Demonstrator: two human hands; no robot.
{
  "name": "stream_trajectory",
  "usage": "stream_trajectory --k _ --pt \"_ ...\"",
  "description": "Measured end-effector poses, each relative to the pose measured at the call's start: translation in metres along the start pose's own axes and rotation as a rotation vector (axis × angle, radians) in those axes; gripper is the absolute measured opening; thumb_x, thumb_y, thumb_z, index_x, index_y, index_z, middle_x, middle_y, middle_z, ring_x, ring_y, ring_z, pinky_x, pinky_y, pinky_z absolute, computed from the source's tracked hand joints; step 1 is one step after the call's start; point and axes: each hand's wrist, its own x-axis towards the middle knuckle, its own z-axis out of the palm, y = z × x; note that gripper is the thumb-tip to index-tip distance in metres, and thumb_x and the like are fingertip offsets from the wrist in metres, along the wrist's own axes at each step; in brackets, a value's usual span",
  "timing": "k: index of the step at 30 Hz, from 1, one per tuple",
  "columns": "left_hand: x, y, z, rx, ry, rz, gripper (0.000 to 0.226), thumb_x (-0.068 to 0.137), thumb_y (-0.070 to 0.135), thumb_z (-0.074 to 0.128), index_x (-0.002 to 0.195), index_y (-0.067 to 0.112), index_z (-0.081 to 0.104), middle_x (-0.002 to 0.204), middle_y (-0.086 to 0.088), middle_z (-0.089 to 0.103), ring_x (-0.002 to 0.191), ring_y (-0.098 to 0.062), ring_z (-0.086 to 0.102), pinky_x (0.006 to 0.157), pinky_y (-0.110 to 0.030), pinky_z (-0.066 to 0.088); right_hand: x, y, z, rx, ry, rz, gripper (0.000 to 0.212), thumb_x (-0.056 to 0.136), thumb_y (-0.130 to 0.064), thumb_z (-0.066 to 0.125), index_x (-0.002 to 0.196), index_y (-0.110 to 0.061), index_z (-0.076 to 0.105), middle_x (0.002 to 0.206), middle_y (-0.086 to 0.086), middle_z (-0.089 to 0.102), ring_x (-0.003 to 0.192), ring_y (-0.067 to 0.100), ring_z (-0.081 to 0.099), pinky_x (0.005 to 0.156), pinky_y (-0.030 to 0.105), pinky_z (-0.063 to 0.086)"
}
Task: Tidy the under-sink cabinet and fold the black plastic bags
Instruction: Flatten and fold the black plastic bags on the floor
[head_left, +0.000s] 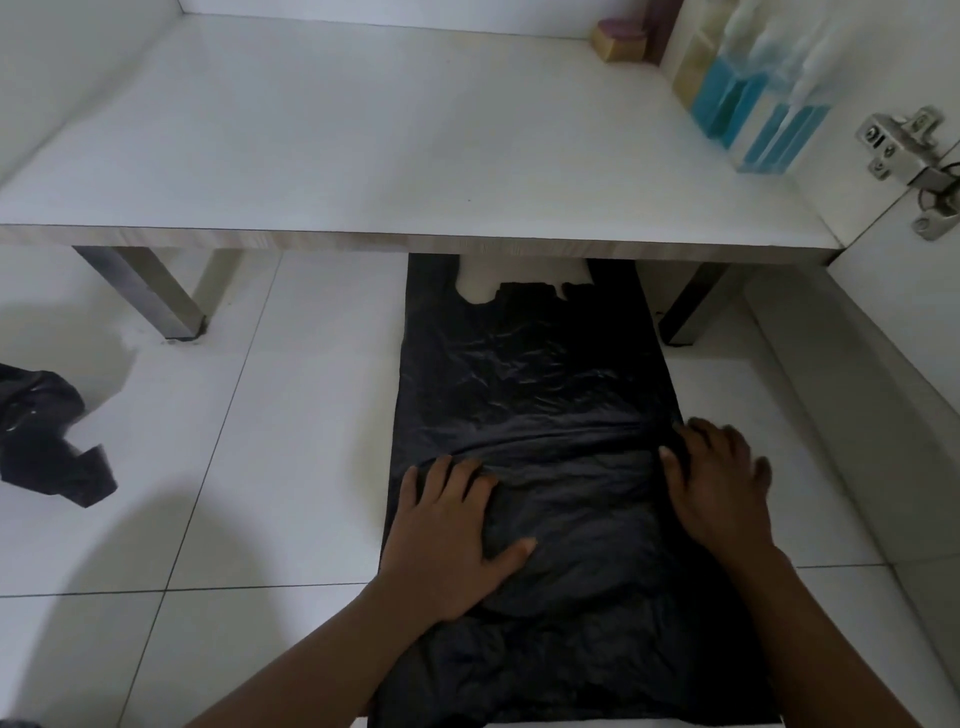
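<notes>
A large black plastic bag (535, 395) lies spread flat on the white tiled floor, its handles reaching under the front edge of the cabinet floor (363, 156). My left hand (447, 535) presses flat on the bag's lower left part, fingers straight and spread. My right hand (717, 483) lies flat on the bag's right edge, fingers straight. A second black bag (47, 436) sits crumpled on the floor at the far left, apart from both hands.
Inside the cabinet, bottles of blue liquid (763, 114) stand along the right wall, with a small tan box (621, 44) at the back right. A metal hinge (914, 161) holds the open door at the right. Cabinet legs (156, 296) stand on the tiles.
</notes>
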Motion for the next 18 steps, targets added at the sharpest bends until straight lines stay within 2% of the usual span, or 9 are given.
stream_trajectory --k 2,5,7,9,11,14,18 --pt "0.015 0.000 -0.010 0.012 0.086 0.011 0.073 0.087 0.080 0.029 0.133 0.027 0.053 0.136 0.002 0.051 0.130 -0.024 0.043 0.116 -0.054 0.026 0.009 -0.016 -0.005 0.012 0.105 -0.119 0.052 0.100 -0.048 0.027 0.135 -0.020 0.052 0.142 0.007 0.050 0.134 0.032 0.039 0.109 0.062 0.031" --pt "0.051 -0.009 -0.015 0.012 0.226 0.005 0.055 0.090 0.061 0.041 0.123 0.021 0.058 0.128 -0.004 0.055 0.122 -0.028 0.049 0.111 -0.054 0.034 0.020 -0.065 -0.001 0.129 0.239 -0.401 0.039 0.097 -0.034 0.044 0.124 -0.014 0.063 0.125 0.009 0.059 0.119 0.031 0.052 0.100 0.050 0.043" --pt "0.076 -0.018 -0.015 0.026 0.193 -0.009 0.058 0.088 0.056 0.042 0.129 0.017 0.057 0.134 -0.006 0.052 0.128 -0.029 0.045 0.114 -0.054 0.030 0.023 -0.105 0.004 0.152 0.196 -0.533 0.033 0.096 -0.027 0.047 0.121 -0.014 0.064 0.118 0.006 0.059 0.111 0.026 0.052 0.095 0.042 0.046" --pt "0.088 -0.027 -0.010 0.073 0.123 0.000 0.065 0.088 0.058 0.038 0.135 0.016 0.054 0.139 -0.007 0.050 0.133 -0.030 0.041 0.117 -0.052 0.026 0.029 -0.131 0.017 0.115 0.114 -0.617 0.029 0.096 -0.024 0.047 0.119 -0.015 0.063 0.112 0.004 0.058 0.104 0.024 0.052 0.085 0.041 0.048" --pt "0.088 -0.033 -0.002 0.092 0.110 0.027 0.066 0.092 0.061 0.035 0.140 0.018 0.049 0.144 -0.008 0.046 0.136 -0.030 0.037 0.119 -0.050 0.023 0.044 -0.139 0.027 0.051 0.056 -0.609 0.028 0.098 -0.027 0.046 0.121 -0.018 0.061 0.114 0.004 0.055 0.105 0.025 0.050 0.084 0.043 0.047" --pt "0.083 -0.037 0.003 0.069 0.137 0.027 0.072 0.093 0.071 0.034 0.145 0.022 0.042 0.148 -0.004 0.040 0.141 -0.028 0.031 0.121 -0.052 0.019 0.092 -0.127 0.033 -0.038 0.019 -0.495 0.037 0.100 -0.039 0.041 0.131 -0.023 0.053 0.128 0.005 0.049 0.117 0.028 0.045 0.096 0.044 0.040" --pt "0.086 -0.035 0.003 0.055 0.117 0.006 0.080 0.089 0.078 0.034 0.147 0.024 0.038 0.153 -0.002 0.035 0.145 -0.028 0.026 0.122 -0.054 0.014 0.172 -0.101 0.026 0.029 -0.021 -0.311 0.053 0.102 -0.046 0.032 0.146 -0.017 0.039 0.151 0.015 0.036 0.137 0.036 0.034 0.114 0.050 0.029"
